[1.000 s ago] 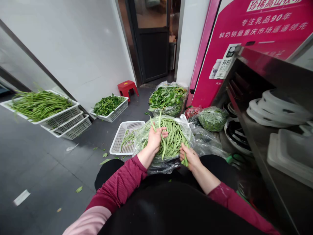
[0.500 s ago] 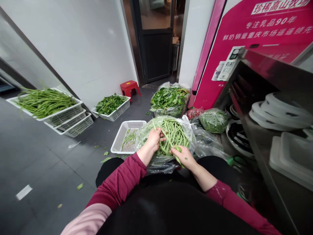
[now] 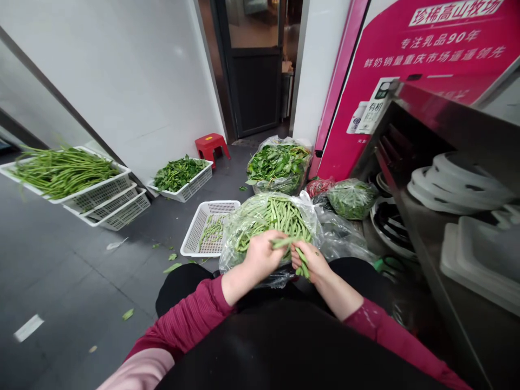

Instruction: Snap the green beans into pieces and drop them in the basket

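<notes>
Just above a clear plastic bag (image 3: pixel 232 238) of long green beans (image 3: pixel 280 214), both my hands are close together. My left hand (image 3: pixel 264 253) is closed on a green bean (image 3: pixel 283 242), which looks slightly smeared by motion. My right hand (image 3: pixel 311 261) is closed around a few bean pieces (image 3: pixel 301 262) that stick out below its fingers. To the left of the bag, a white perforated basket (image 3: pixel 189 246) holds a small number of bean pieces (image 3: pixel 213 232).
Stacked white baskets (image 3: pixel 122 211) with long green stalks stand at left. Beyond are a basket of leafy greens (image 3: pixel 181 173), a red stool (image 3: pixel 212 147) and a bag of leaves (image 3: pixel 280 165). A metal shelf (image 3: pixel 422 238) with white containers borders the right. Scraps lie on the floor.
My left hand has moved right and down, bringing its bean close to my right hand. The view has shifted slightly. My right hand still grips its beans.
</notes>
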`<state>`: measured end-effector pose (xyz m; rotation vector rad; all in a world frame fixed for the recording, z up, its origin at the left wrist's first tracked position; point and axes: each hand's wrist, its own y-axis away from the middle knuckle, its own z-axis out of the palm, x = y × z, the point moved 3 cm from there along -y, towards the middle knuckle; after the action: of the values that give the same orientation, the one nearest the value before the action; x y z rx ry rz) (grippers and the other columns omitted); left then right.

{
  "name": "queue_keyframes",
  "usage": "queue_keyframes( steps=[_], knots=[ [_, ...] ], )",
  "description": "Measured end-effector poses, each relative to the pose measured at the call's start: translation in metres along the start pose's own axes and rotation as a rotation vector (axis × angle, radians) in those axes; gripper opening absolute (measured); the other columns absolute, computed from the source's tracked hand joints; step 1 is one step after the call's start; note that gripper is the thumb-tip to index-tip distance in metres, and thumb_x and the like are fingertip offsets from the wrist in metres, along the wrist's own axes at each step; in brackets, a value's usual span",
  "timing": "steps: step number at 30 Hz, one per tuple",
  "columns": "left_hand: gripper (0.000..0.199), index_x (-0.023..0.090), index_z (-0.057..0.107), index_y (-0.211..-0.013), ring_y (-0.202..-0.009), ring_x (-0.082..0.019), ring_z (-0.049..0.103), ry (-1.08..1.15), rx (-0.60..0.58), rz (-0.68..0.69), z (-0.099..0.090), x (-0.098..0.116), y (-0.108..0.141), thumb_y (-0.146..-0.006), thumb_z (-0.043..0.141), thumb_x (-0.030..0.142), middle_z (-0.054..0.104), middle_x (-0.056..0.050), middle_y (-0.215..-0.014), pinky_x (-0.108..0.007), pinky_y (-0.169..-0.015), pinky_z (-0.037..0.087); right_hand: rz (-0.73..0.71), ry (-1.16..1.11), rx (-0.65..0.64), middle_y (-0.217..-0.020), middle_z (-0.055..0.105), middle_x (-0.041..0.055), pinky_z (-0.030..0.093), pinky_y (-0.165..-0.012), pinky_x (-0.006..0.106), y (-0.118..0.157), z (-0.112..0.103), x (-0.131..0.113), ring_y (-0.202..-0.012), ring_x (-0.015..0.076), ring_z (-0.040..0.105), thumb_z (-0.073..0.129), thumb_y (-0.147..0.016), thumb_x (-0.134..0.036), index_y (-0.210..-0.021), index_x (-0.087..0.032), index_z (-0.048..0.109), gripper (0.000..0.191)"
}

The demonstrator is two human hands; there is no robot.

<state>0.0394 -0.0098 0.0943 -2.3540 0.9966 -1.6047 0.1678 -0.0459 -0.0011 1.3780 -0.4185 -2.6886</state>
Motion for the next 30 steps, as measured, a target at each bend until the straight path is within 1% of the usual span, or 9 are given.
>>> queue_keyframes(
  steps=[3, 5, 7, 12, 16, 20, 23, 27, 30],
  knots=[
    [0.012, 0.016, 0.062, -0.075, -0.064, -0.010, 0.057, -0.062, -0.024, 0.225, 0.007, 0.023, 0.021, -0.072, 0.050, 0.017, 0.063, -0.003, -0.068, -0.021, -0.062, 0.045, -0.007, -0.031, 0.120, -0.036, 0.035, -0.0069, 0.028, -0.031, 0.018, -0.010, -0.005, 0.003, -0.030, 0.0055, 0.032, 0.054, -0.072, -0.031, -0.053, -0.017, 0.046, 0.025],
    [0.011, 0.016, 0.061, -0.071, -0.060, -0.010, 0.056, -0.047, -0.031, 0.212, 0.007, 0.030, 0.023, -0.073, 0.051, 0.019, 0.062, -0.003, -0.065, -0.021, -0.060, 0.044, 0.029, -0.075, 0.247, -0.036, 0.037, -0.0064, 0.028, -0.030, 0.017, -0.015, -0.013, 0.004, -0.029, 0.0050, 0.032, 0.054, -0.072, -0.029, -0.052, -0.018, 0.045, 0.024],
    [0.013, 0.016, 0.060, -0.066, -0.058, -0.010, 0.055, 0.031, -0.061, 0.047, 0.007, 0.029, 0.018, -0.073, 0.052, 0.024, 0.061, -0.003, -0.063, -0.021, -0.058, 0.044, 0.078, -0.102, 0.267, -0.040, 0.043, -0.0050, 0.030, -0.030, 0.016, -0.015, -0.017, 0.004, -0.030, 0.0048, 0.036, 0.055, -0.072, -0.026, -0.056, -0.017, 0.047, 0.020],
    [0.025, 0.014, 0.050, -0.066, -0.034, -0.004, 0.037, 0.483, -0.049, -0.655, 0.019, -0.012, 0.006, -0.069, 0.058, 0.038, 0.046, 0.004, -0.047, -0.016, -0.033, 0.026, 0.309, -0.053, -0.176, -0.061, 0.059, 0.0012, 0.042, -0.038, 0.021, 0.002, 0.002, 0.004, -0.045, 0.0113, 0.055, 0.052, -0.076, -0.030, -0.081, -0.015, 0.055, 0.016],
    [0.033, 0.016, 0.047, -0.074, -0.030, -0.001, 0.025, 0.712, -0.001, -0.789, 0.025, -0.043, 0.007, -0.062, 0.065, 0.041, 0.039, 0.008, -0.046, -0.014, -0.030, 0.014, 0.390, -0.145, -0.248, -0.053, 0.051, -0.0046, 0.036, -0.035, 0.019, 0.015, 0.011, 0.006, -0.036, 0.0069, 0.046, 0.050, -0.077, -0.031, -0.083, -0.015, 0.053, 0.017],
    [0.032, 0.017, 0.046, -0.078, -0.030, 0.000, 0.019, 0.759, 0.124, -0.715, 0.009, -0.053, -0.002, -0.065, 0.061, 0.042, 0.041, 0.009, -0.050, -0.014, -0.031, 0.012, 0.401, -0.200, -0.227, -0.049, 0.045, -0.0060, 0.033, -0.034, 0.018, 0.015, 0.007, 0.009, -0.035, 0.0054, 0.040, 0.053, -0.074, -0.026, -0.075, -0.014, 0.051, 0.012],
    [0.023, 0.016, 0.046, -0.068, -0.035, -0.002, 0.030, 0.466, 0.190, -0.561, -0.006, -0.047, -0.006, -0.070, 0.056, 0.037, 0.046, 0.006, -0.051, -0.015, -0.035, 0.023, 0.322, -0.244, -0.112, -0.049, 0.045, -0.0056, 0.033, -0.034, 0.018, 0.013, 0.005, 0.008, -0.035, 0.0050, 0.039, 0.053, -0.074, -0.024, -0.071, -0.015, 0.048, 0.010],
    [0.011, 0.017, 0.050, -0.062, -0.053, -0.009, 0.049, -0.075, 0.052, -0.153, -0.006, -0.025, 0.006, -0.072, 0.050, 0.022, 0.055, 0.001, -0.057, -0.021, -0.053, 0.038, 0.269, -0.312, 0.025, -0.047, 0.044, -0.0051, 0.033, -0.034, 0.017, 0.011, 0.006, 0.004, -0.035, 0.0052, 0.039, 0.052, -0.074, -0.020, -0.069, -0.016, 0.047, 0.008],
    [0.008, 0.018, 0.050, -0.066, -0.057, -0.011, 0.052, -0.233, -0.023, 0.119, 0.002, -0.006, 0.022, -0.071, 0.046, 0.014, 0.059, -0.002, -0.063, -0.023, -0.056, 0.040, 0.226, -0.309, 0.090, -0.047, 0.044, -0.0046, 0.035, -0.034, 0.018, 0.008, 0.003, 0.003, -0.035, 0.0059, 0.040, 0.053, -0.073, -0.020, -0.066, -0.017, 0.048, 0.009]
  ],
)
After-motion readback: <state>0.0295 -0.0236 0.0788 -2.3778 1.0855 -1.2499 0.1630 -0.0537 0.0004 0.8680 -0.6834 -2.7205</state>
